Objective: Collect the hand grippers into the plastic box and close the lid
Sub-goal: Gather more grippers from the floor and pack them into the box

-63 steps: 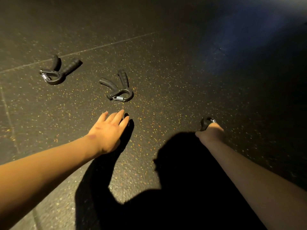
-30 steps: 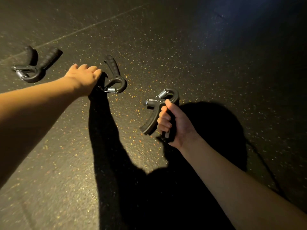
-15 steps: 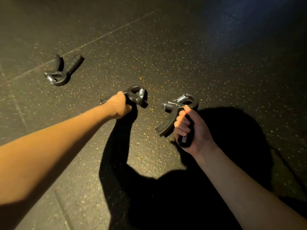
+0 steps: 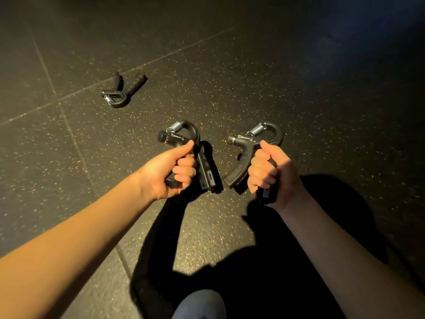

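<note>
My left hand [image 4: 171, 172] is closed around one handle of a black hand gripper [image 4: 184, 139], held upright above the floor with its spring on top. My right hand [image 4: 270, 172] grips a second black hand gripper [image 4: 253, 140] the same way, a short gap to the right of the first. A third black hand gripper [image 4: 123, 90] lies on the floor at the far left, handles spread and pointing away from me. No plastic box is in view.
The floor [image 4: 253, 77] is dark speckled rubber matting with thin seams crossing at the left. My shadow falls over the floor below my hands. A knee in blue-grey cloth [image 4: 200, 305] shows at the bottom edge.
My left hand has picked the middle gripper off the floor and drawn it back beside the right-hand one. Both hands now hold their grippers upright, closer to me.
</note>
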